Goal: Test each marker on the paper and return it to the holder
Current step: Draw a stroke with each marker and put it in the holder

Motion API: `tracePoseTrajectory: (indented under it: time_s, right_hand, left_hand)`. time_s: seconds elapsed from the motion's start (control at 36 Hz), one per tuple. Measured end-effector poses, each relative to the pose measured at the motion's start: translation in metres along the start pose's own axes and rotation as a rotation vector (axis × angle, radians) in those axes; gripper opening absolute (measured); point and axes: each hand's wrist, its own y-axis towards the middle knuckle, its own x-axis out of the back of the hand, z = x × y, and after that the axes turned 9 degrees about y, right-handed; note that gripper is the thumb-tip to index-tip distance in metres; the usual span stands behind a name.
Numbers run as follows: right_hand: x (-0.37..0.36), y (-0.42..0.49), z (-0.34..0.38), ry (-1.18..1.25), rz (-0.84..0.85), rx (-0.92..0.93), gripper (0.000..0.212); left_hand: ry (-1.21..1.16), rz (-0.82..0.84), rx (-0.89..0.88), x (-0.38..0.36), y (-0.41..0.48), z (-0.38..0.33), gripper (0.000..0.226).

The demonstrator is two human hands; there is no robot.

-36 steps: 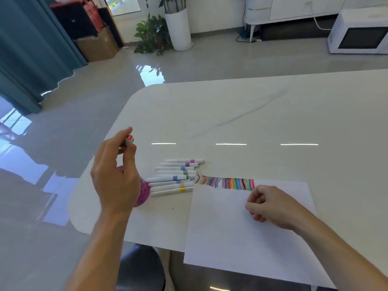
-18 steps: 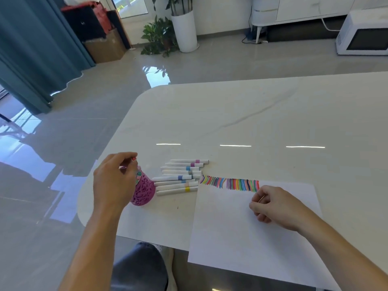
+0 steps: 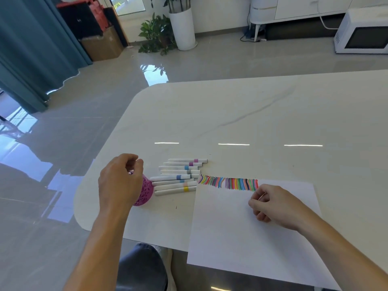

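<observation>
Overhanging the near edge of the table (image 3: 273, 114), the paper (image 3: 241, 238) has bare tabletop stretching beyond it. Left hand (image 3: 119, 181) curls over the pink holder (image 3: 147, 191) (contents hidden; grasp cannot be told). Right hand (image 3: 273, 204) rests fisted on the paper, nothing visible in it. Markers (image 3: 178, 177) lie flat between holder and paper.

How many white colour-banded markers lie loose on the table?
8 white markers, side by side in a row between the purple perforated holder and the white paper; others may hide inside it, under the left hand.
</observation>
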Motion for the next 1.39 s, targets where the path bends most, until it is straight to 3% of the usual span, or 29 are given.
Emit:
tracePoseTrajectory:
  time_s: [0.22, 0.47, 0.58, 1.03, 1.19, 1.39]
  right_hand:
    - [0.0, 0.001, 0.0, 0.0, 0.001, 0.002, 0.007]
    - [0.0, 0.004, -0.001, 0.01, 0.005, -0.007, 0.007]
    - [0.0, 0.004, -0.002, 0.025, 0.006, -0.011, 0.007]
    - [0.01, 0.002, 0.0, 0.108, 0.019, -0.027, 0.011]
    - [0.008, 0.004, 0.002, 0.101, 0.022, -0.002, 0.011]
    - [0.002, 0.005, 0.004, 0.121, 0.07, 0.042, 0.02]
  left_hand:
    - [0.005, -0.061, -0.314, -0.011, -0.017, -0.031, 0.025]
    - [0.091, 0.399, -0.338, -0.049, -0.041, -0.05, 0.019]
    - [0.161, 0.486, -0.364, -0.059, -0.046, -0.049, 0.02]
    - [0.229, 0.483, -0.42, -0.072, -0.046, -0.041, 0.018]
    - [0.046, 0.416, -0.423, -0.062, -0.041, -0.05, 0.009]
    - [-0.203, 0.357, -0.452, -0.057, -0.042, -0.063, 0.013]
